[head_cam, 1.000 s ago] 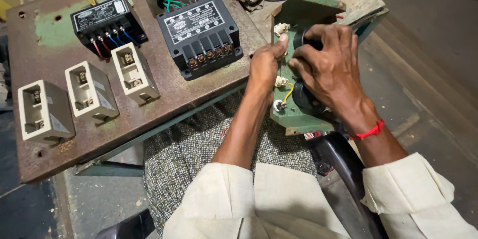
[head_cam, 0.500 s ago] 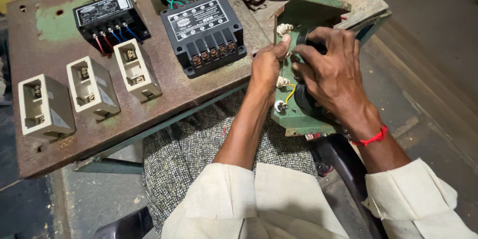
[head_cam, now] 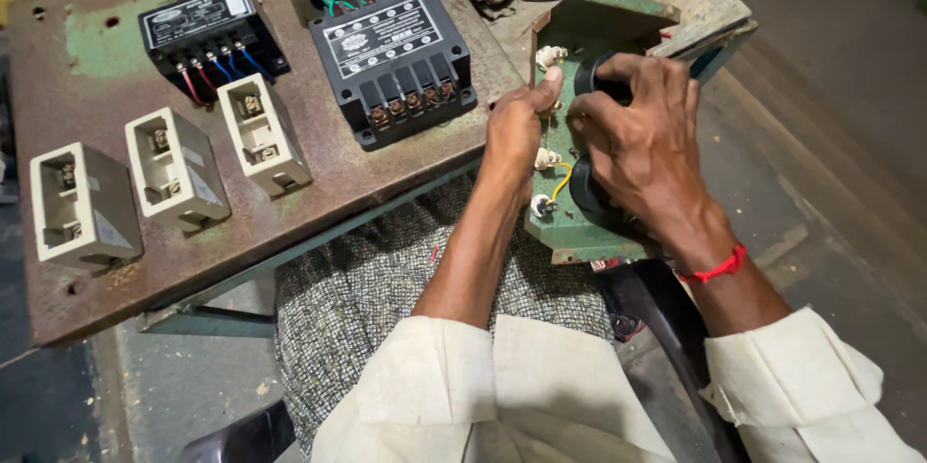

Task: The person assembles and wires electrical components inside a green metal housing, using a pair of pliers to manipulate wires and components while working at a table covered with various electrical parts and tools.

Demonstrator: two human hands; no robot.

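L hand [head_cam: 514, 131] pinches green panel [head_cam: 579, 222] edge, R hand [head_cam: 642, 149] grips black component [head_cam: 591, 195]; slip risks tearing yellow wire [head_cam: 560, 183] w/ panel unsupported.

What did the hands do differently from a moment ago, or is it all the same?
Almost nothing changed. The left hand still grips the edge of the green plate, thumb up by a white knob, and the right hand still covers the black part on it; at most its fingers shifted a little. Nothing was picked up or let go. The boxes on the rusty panel stayed put.
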